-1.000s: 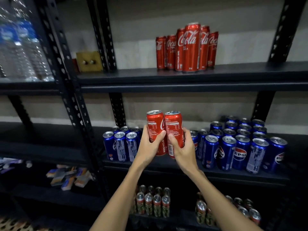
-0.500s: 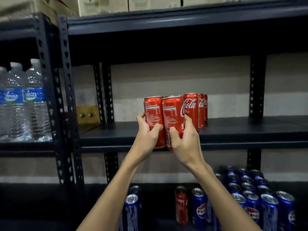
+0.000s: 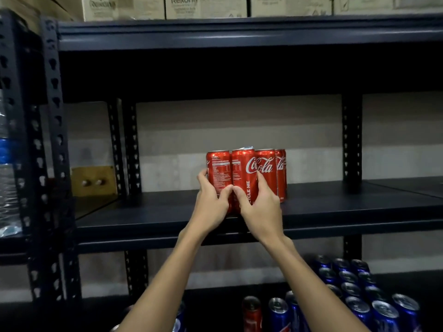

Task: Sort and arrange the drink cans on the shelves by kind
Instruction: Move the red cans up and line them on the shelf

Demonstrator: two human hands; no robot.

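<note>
With the left hand (image 3: 211,207) grasping one red can (image 3: 218,173) and the right hand (image 3: 260,212) another (image 3: 242,173), set both flat on the shelf (image 3: 335,207), flush against the Coca-Cola row (image 3: 275,173) just behind the right grip, then release.

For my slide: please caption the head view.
Left hand and right hand set two Coca-Cola cans on the shelf.

Two red cola cans (image 3: 231,178) upright on shelf (image 3: 335,207), touching red row (blue cans (image 3: 354,298) below).
</note>
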